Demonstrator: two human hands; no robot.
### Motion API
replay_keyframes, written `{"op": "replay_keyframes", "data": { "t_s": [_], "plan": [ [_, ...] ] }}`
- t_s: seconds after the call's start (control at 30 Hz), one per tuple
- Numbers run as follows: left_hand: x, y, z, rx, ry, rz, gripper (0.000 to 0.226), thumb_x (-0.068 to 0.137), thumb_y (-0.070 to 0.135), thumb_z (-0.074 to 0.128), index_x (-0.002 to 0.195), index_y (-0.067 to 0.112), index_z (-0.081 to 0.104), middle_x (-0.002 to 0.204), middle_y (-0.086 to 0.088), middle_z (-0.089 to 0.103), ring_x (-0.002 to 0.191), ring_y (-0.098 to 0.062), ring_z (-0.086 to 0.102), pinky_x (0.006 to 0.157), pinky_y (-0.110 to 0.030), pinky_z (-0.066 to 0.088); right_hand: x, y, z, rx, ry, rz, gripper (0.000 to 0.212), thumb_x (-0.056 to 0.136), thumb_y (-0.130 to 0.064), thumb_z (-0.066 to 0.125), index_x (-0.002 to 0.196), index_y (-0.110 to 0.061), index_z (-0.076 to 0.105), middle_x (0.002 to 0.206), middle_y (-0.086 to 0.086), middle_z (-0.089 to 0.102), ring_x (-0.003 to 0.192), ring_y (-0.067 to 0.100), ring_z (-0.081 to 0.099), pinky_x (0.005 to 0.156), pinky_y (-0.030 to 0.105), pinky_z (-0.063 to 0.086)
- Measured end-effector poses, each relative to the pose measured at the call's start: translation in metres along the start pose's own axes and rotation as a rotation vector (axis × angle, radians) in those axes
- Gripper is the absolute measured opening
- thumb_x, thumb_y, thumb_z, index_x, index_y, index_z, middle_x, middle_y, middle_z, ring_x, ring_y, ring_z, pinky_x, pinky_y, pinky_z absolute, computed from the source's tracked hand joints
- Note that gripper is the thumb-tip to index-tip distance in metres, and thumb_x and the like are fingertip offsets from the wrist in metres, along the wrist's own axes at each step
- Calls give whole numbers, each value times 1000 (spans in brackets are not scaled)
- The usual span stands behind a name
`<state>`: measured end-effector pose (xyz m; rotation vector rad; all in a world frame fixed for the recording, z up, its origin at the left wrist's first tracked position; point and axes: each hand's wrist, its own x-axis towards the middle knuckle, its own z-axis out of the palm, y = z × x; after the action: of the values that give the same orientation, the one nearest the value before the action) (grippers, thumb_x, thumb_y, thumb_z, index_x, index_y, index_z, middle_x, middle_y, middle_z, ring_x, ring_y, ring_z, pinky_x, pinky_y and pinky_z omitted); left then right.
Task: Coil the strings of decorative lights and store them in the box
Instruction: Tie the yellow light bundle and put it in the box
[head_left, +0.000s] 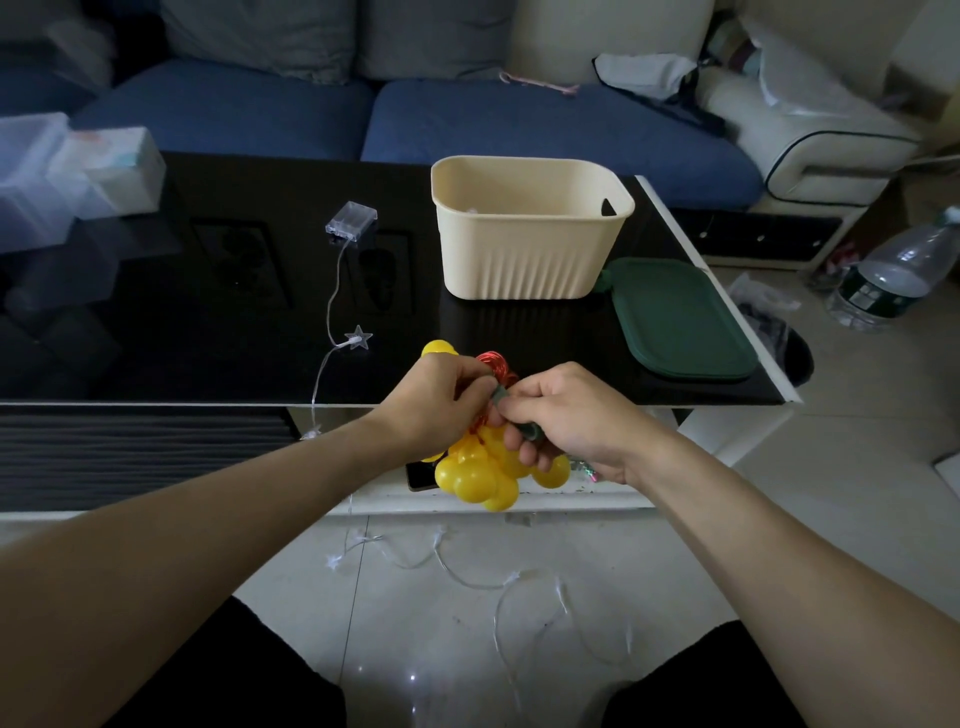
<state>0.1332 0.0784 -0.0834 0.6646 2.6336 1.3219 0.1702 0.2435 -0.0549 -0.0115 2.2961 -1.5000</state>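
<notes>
Your left hand (441, 402) and right hand (566, 415) both pinch the light, springy yellow ball-light string (483, 475); hold its red wire coil (493, 364), not the bulbs.

A bunch of yellow ball lights (483, 475) on coiled red wire (492, 364) is held just off the near edge of the tabletop (218, 322), gripped between the left hand (439, 402) and the right hand (563, 421). A cream ribbed box (524, 260) stands open and upright on the tabletop, its dark green lid (680, 322) laid flat just beside it. A clear star light string (358, 338) (uncoiled) runs from its clear battery case (351, 221) across the tabletop and trails down onto the floor (727, 545).
</notes>
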Motion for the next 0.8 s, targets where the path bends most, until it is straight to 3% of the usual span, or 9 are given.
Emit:
{"op": "replay_keyframes", "data": {
  "t_s": [0.07,0.17,0.23,0.3,0.4,0.57,0.7,0.8],
  "plan": [
    [0,-1,1,19,-3,13,33,99,11,53,69,19,64,55,11,53,55,0,51,53,-12,37,-1,0,0,23,-6,7,24,100,-10,55,82,-8,71,60,0,64,51,11,59,44,22,44],
    [0,-1,3,35,20,3,22,97,14,57,84,9,74,69,3,67,66,-8,62,61,-18,49,-3,1,-3,61,-12,9,24,100,-9,55,81,-9,70,60,0,64,51,11,59,44,22,44],
    [1,1,3,-44,71,-37,14,95,13,61,90,8,74,73,4,71,71,-7,67,64,-15,52,-3,1,-5,99,-8,-7,24,99,-8,54,81,-7,70,61,2,64,52,12,59,44,22,44],
    [3,4,3,-162,107,-104,5,92,14,66,93,9,68,73,2,73,67,-7,69,62,-19,54,-2,1,-8,148,2,-23,24,99,-8,54,82,-5,70,61,4,64,51,14,58,45,22,43],
    [2,7,3,-173,119,-157,12,89,18,71,87,15,60,66,2,72,58,-5,67,57,-21,55,-1,3,-7,171,7,-49,26,100,-13,55,80,-5,69,61,6,65,51,16,59,47,24,43],
    [1,6,-1,-182,-36,-175,9,88,12,72,85,10,63,68,-4,73,63,-13,69,66,-34,59,0,7,-6,178,-48,-46,27,102,-16,52,83,-5,69,63,6,65,51,16,59,49,24,44],
    [0,4,-7,-153,-162,-154,11,88,7,71,85,11,61,71,-6,72,61,-9,67,60,-23,56,2,10,-4,205,-110,-9,30,102,-14,49,81,-7,69,62,4,63,49,15,55,49,24,43],
    [-1,-1,-10,-158,-200,-137,12,87,7,72,87,14,62,81,-12,74,67,-12,69,66,-23,57,3,11,-4,214,-137,4,31,101,-11,47,79,-7,68,62,4,63,48,15,54,47,23,43]
  ]
}}
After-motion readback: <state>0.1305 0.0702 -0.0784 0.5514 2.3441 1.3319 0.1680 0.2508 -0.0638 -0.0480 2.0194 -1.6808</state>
